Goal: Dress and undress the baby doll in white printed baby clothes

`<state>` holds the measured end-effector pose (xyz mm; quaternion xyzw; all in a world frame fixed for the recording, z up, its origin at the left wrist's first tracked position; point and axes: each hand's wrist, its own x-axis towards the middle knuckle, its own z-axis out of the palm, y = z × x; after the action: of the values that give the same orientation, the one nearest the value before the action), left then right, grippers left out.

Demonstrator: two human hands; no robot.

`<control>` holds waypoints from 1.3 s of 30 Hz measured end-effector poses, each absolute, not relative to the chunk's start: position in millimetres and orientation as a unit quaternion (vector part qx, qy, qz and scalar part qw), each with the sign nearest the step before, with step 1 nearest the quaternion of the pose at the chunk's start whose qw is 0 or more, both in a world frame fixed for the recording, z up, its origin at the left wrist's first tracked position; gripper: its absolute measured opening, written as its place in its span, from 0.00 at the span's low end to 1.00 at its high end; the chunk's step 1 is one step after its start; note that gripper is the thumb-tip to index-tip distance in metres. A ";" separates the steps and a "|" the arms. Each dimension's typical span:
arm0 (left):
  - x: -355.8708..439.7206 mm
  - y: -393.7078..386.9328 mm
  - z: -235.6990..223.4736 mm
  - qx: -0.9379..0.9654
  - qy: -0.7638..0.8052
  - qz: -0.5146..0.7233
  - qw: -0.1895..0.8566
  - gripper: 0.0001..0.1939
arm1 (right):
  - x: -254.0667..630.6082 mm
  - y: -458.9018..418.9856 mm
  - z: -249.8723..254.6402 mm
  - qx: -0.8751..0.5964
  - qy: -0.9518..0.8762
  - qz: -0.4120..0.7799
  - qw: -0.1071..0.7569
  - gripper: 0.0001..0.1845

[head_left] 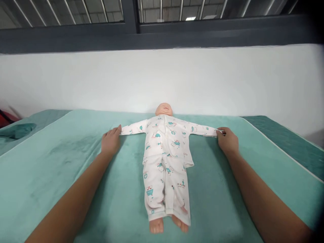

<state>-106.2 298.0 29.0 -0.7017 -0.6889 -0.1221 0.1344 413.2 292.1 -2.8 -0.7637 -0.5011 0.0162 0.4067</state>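
A baby doll (164, 109) lies on its back in the middle, its head toward the wall and its bare feet toward me. It wears a white printed long-sleeved top (165, 140) and matching trousers (165, 189). Both sleeves are stretched out sideways. At the end of the left-hand sleeve, my left hand (111, 140) is closed on the cuff. My right hand (227, 139) pinches the cuff of the other sleeve between thumb and fingers. The doll's hands are out of sight.
A light green plush cover (63, 175) spreads under the doll, with darker green borders at both sides. Behind it rises a white wall (162, 77) below a dark window frame (162, 38) with metal bars. A red and black item (7, 118) sits at the far left edge.
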 end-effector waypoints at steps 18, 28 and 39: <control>0.1 32.8 3.8 -0.713 -0.567 -0.361 -0.198 0.22 | 254.3 25.6 -3.5 -0.509 -0.617 0.337 0.496 0.11; 32.2 18.9 32.9 -0.679 -0.543 -0.454 -0.197 0.12 | 229.1 19.9 36.4 -0.518 -0.580 0.346 0.524 0.10; -8.0 -16.6 13.0 -0.650 -0.558 -0.458 -0.237 0.10 | 247.2 -16.2 -2.8 -0.565 -0.596 0.263 0.506 0.12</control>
<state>-8.0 -16.6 13.0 -0.6499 -0.5583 -0.4579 -0.2372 247.2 -16.2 -2.8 -0.5648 -0.5962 0.2630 0.5063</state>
